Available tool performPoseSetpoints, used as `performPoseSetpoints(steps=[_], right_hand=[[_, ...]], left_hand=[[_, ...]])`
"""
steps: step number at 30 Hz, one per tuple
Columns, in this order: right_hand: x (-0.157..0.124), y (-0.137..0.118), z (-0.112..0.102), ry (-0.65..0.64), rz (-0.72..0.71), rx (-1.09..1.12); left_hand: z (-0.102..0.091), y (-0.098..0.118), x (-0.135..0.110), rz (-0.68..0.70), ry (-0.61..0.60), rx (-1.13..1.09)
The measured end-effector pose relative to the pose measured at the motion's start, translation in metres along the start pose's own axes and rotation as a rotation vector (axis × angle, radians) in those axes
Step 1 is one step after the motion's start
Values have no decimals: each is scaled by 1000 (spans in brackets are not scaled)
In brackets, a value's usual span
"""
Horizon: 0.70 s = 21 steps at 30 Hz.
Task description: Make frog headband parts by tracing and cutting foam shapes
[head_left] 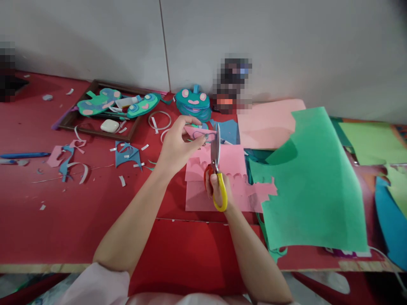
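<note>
My left hand point(178, 146) pinches a small pink piece of felt or paper point(199, 133) with a drawn outline on it. In my right hand point(219, 188) is a pair of scissors point(216, 148) with one red and one yellow handle loop, blades pointing away from me. The blades stand at the right end of the pink piece; whether they bite into it I cannot tell. Under both hands lie pink sheets point(203, 197) with scalloped, cut-out edges. A stack of teal shapes with pink faces point(192, 101) sits beyond my left hand.
A large green sheet point(318, 182) covers the right, beside a pale pink sheet point(267, 125). At the left, a brown frame point(95, 133) holds decorated green shapes point(143, 106) and a white case point(110, 126). Blue scraps point(127, 154), a blue pen point(25, 155) and a tape ring point(159, 120) lie around.
</note>
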State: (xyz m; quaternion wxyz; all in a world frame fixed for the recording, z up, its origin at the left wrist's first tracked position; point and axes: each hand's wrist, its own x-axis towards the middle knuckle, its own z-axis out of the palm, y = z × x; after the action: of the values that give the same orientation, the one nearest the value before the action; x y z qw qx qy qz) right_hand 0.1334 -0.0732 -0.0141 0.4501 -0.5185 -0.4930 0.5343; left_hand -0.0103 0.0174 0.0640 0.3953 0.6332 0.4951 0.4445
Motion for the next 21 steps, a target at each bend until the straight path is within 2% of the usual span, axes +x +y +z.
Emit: performPoseSetpoints(steps=[10,17,21], right_hand=[[0,3,-1,-13,-4,-34],[1,10,-2,-1,-28,-96],[1,13,-2,5,-35,-101]], left_hand=[[1,3,0,38,80,10],[2,-3,4,105,160,-146],[6,-5,5,51,181,-238]])
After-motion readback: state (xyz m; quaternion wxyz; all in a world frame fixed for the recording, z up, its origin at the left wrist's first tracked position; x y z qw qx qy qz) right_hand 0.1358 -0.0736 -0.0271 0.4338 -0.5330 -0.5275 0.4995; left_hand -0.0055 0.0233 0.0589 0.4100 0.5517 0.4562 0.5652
